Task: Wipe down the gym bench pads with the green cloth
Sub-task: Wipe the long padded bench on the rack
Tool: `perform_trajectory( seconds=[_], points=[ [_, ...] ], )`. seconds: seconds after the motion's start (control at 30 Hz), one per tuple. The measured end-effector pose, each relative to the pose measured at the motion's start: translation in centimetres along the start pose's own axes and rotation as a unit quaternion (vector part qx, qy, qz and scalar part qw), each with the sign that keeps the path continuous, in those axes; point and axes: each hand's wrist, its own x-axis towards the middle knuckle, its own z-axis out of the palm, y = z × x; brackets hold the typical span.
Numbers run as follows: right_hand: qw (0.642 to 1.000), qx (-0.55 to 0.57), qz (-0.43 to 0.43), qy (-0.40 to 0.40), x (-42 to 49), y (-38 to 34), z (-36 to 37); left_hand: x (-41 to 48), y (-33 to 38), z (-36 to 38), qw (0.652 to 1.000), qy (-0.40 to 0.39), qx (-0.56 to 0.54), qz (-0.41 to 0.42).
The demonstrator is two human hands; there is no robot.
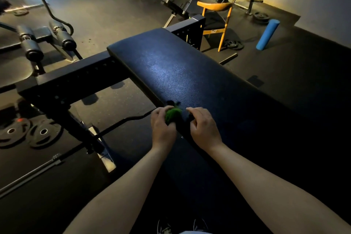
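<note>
A long black bench pad (pixel 182 70) runs from the middle of the view toward the lower right. Over its near left edge my left hand (pixel 162 126) grips a bunched green cloth (pixel 172 114). My right hand (pixel 204 126) is just to the right of it, fingers curled on a dark part of the cloth that hangs between the two hands. The dim light hides how far that dark part reaches. Both forearms stretch in from the bottom of the view.
A black steel frame (pixel 76 80) crosses left of the pad. Weight plates (pixel 44 132) and a barbell (pixel 32 174) lie on the floor at left. An orange chair (pixel 216 8), a blue foam roller (pixel 267 34) and more machines stand behind.
</note>
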Motion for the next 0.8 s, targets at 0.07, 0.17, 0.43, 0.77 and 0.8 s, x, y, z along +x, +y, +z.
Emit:
perform_trajectory(
  seconds=[0.07, 0.17, 0.43, 0.77, 0.8],
  points=[
    [1.000, -0.010, -0.006, -0.002, -0.1, 0.0, 0.0, 1.2, 0.1, 0.1, 0.994, 0.042, -0.053, -0.085],
    [1.000, -0.020, -0.008, 0.002, -0.2, 0.0, -0.1, 1.5, 0.3, 0.8, 0.995, 0.017, -0.045, -0.087],
    [0.999, 0.010, 0.040, -0.019, -0.3, -0.3, -1.2, -1.2, 1.1, 2.2, 0.997, 0.019, -0.018, -0.077],
    [0.991, -0.117, -0.027, -0.062, -6.5, 3.3, -6.8, -8.2, 3.2, 5.5, 0.996, 0.047, -0.016, -0.076],
    [0.990, -0.122, -0.026, -0.072, -7.1, 3.5, -7.0, -9.0, 3.3, 5.8, 0.996, 0.045, -0.020, -0.073]
  ],
)
